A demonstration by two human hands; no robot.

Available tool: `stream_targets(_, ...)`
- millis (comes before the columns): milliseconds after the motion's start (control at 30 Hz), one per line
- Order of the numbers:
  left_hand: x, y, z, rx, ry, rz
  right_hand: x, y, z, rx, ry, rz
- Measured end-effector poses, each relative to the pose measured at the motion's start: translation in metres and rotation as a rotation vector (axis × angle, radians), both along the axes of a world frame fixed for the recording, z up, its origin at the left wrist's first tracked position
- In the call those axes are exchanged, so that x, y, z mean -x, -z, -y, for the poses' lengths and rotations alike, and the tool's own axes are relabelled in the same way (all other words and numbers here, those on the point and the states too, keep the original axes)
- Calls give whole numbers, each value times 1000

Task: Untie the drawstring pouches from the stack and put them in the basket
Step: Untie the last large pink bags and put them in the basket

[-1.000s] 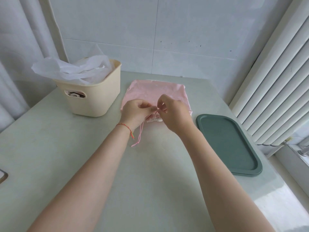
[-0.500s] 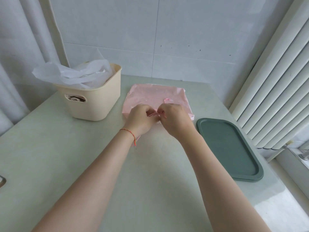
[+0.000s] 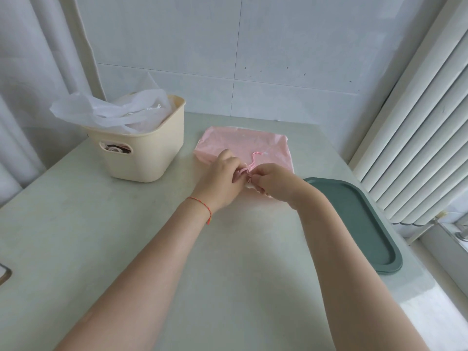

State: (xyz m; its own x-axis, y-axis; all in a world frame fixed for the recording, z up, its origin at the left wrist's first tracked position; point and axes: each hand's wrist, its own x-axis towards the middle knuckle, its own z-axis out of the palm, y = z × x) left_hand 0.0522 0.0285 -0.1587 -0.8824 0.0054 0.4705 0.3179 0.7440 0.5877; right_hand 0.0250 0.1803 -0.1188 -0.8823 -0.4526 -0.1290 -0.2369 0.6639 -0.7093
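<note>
- Far left: cream basket [image 3: 149, 158] on the pale table [image 3: 76, 236], filled with crumpled white pouches [image 3: 111, 111] rising above its rim.
- Just right of basket: flat stack of pink pouches [image 3: 243, 141], resting on table, apart from basket wall.
- Left hand [image 3: 219, 181] at near edge of stack, fingers curled, pinching pink drawstring [image 3: 252, 162] at gathered neck of top pouch; thin red bracelet [image 3: 202, 207] on wrist.
- Right hand [image 3: 274, 182] touching left hand, fingertips curled and pinching same drawstring; loose loop of cord lying on stack above both hands.
- Right of hands: dark green tray [image 3: 364, 224], flat on table, near right edge.
- Far right: white vertical blinds [image 3: 417, 138].
</note>
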Motion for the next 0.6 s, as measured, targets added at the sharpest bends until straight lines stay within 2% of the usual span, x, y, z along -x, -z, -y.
stream_targets(100,0,2,-1,-88,0,-60,6,7,-3,281,72,185)
stream_targets(200,-4,-1,-2,-193,22,-62,9,9,-3,407,84,253)
stream_targets(367,-1,1,-3,-154,29,-9,9,11,-4,418,62,244)
stream_targets(600,1,-1,-2,-225,-61,83,10,8,-11,409,78,250)
